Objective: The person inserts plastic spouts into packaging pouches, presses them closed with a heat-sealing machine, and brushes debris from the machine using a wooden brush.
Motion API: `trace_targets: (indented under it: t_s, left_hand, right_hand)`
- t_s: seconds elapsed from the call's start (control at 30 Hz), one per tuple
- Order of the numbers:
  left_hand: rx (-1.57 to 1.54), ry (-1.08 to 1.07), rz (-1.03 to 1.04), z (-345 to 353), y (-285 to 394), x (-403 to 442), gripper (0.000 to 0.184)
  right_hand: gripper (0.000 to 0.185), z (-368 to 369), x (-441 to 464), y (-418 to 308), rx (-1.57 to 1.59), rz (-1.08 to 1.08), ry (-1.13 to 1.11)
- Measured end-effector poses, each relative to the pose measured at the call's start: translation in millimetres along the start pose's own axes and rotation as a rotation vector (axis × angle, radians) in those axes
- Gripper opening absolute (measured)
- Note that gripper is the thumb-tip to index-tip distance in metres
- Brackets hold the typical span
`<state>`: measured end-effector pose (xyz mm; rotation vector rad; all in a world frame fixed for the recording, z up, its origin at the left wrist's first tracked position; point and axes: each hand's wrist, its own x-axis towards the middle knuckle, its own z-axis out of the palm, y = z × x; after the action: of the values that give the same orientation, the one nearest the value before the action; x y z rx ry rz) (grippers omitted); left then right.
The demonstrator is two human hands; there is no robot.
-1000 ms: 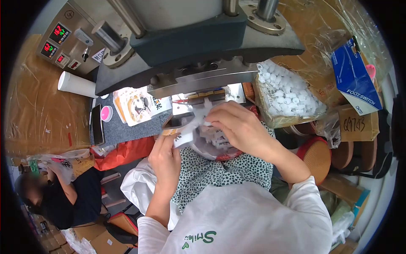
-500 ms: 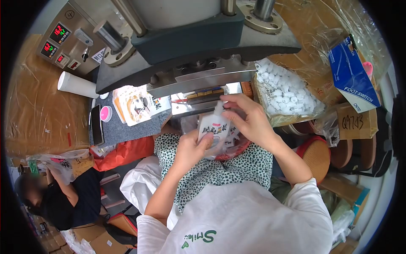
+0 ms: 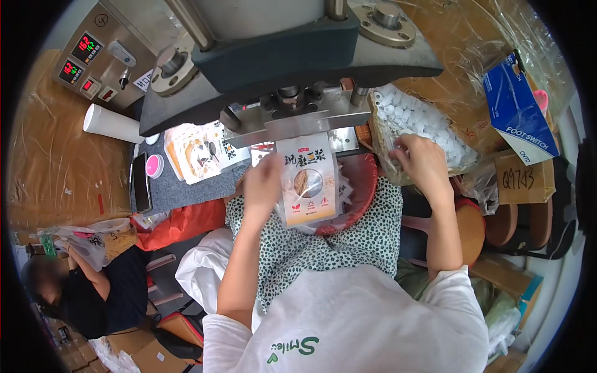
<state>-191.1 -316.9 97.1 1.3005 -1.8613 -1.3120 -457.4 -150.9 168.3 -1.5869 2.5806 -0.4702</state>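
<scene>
A printed spout pouch (image 3: pixel 309 186) hangs beneath the metal press (image 3: pixel 280 59), its top edge at the press jaws. Its picture side faces up toward me, and the spout end is hidden there. Beside the pouch's left edge is my left hand (image 3: pixel 261 186), smeared by motion, so its grip on the pouch is unclear. My right hand (image 3: pixel 426 165) is at the near left edge of a box of small white plastic spouts (image 3: pixel 423 127). Its thumb and fingers are bent and apart, with nothing visible between them.
Below the pouch, a red-rimmed tub (image 3: pixel 367 196) on my lap holds more pouches. Stacked flat pouches (image 3: pixel 196 152) lie on a grey mat at left, near a phone (image 3: pixel 142 189) and a pink-lidded jar (image 3: pixel 155 166). A co-worker (image 3: pixel 93 286) sits at lower left.
The pouch has gone from between both hands to the press, where it now hangs. My right hand moved right to the box of spouts; my left moved up and left. The press's guide posts sit lower.
</scene>
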Motion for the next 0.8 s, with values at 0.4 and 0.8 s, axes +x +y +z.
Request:
trace_targets:
  t_s: [0.4,0.8]
  left_hand:
    - [0.680,0.367,0.348,-62.2,-25.7,-45.5,0.028]
    - [0.577,0.271,0.363,-35.9,24.6,-83.2,0.026]
  right_hand:
    - [0.025,-2.0,2.2,-16.6,0.830,-0.005,-0.001]
    - [0.022,22.9,-6.1,-97.4,1.181,-0.130,-0.194]
